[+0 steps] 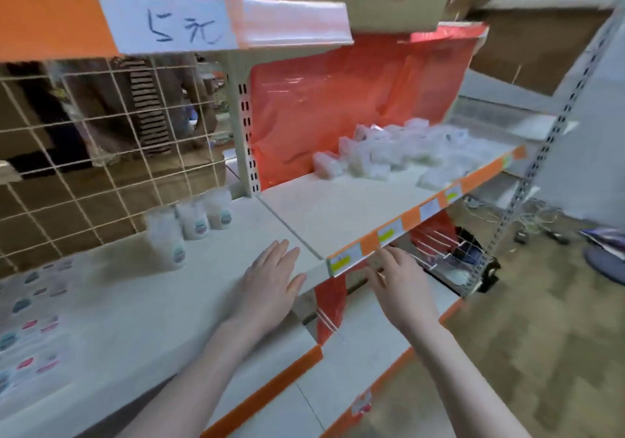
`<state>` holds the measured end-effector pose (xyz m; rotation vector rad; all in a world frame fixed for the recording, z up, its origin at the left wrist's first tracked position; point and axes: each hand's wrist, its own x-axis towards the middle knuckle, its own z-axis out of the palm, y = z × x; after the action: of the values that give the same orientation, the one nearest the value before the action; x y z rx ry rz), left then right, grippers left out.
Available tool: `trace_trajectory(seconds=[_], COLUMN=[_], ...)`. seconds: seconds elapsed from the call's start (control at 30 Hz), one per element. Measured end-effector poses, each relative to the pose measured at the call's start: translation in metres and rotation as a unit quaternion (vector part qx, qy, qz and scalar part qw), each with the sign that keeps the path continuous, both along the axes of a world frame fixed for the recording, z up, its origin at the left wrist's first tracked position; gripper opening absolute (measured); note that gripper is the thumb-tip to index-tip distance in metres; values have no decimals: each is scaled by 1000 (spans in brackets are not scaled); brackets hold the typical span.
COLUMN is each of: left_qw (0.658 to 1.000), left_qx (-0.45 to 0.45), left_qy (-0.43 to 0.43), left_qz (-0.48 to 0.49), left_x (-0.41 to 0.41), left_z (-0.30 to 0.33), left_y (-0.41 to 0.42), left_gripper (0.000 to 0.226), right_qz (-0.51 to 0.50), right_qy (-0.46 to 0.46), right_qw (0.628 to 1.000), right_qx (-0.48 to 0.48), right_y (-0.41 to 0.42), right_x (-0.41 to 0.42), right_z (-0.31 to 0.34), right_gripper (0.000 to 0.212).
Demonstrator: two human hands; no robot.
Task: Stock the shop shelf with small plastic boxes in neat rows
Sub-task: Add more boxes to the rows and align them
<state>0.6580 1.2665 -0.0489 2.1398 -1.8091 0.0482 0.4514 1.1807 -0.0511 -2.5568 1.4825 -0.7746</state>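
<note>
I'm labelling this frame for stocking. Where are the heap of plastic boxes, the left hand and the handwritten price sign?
heap of plastic boxes (389,153), head view, middle of the pile.
left hand (270,282), head view, back of hand.
handwritten price sign (169,26), head view, white paper centre.

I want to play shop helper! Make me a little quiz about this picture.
1. True or false: the small plastic boxes already stand in neat rows.
2. What colour is the sheet behind the boxes?
3. Which hand rests flat on the shelf: A) left hand B) right hand?

Key: 1. False, they lie in a loose heap. 2. Red. 3. A; the right hand is at the shelf's front edge, fingers loosely curled, holding nothing.
</note>
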Motion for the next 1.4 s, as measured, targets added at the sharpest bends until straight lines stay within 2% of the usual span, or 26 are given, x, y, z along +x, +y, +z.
trace_trajectory(seconds=[0.2,0.37,0.63,0.83,1.07,1.2,1.33,1.4], left_qw=[999,998,999,996,990,986,986,985], left_qx=[-17,-17,-16,-7,32,57,58,58], left_qy=[24,29,31,50,42,24,11,5], left_qz=[-38,-55,-14,68,133,152,158,161], left_x=[-26,-45,-77,-118,-132,-127,-124,-126], left_z=[-6,2,2,-13,-12,-14,-18,-20], left_y=[-129,-207,-305,-366,-412,-420,-424,-424], left_gripper=[53,52,51,51,54,54,55,55], right_qz=[-29,-51,-31,96,272,309,350,366], right_qy=[14,-7,11,4,25,32,27,24], right_qw=[999,999,999,995,959,945,926,917], right_qx=[-10,-15,-29,-35,-79,-101,-140,-158], right_y=[-108,-182,-305,-395,-449,-463,-473,-475], right_x=[-23,-43,-89,-128,-134,-125,-117,-115], right_z=[1,6,7,-1,-3,-5,-8,-8], right_gripper=[43,34,36,33,34,37,28,35])
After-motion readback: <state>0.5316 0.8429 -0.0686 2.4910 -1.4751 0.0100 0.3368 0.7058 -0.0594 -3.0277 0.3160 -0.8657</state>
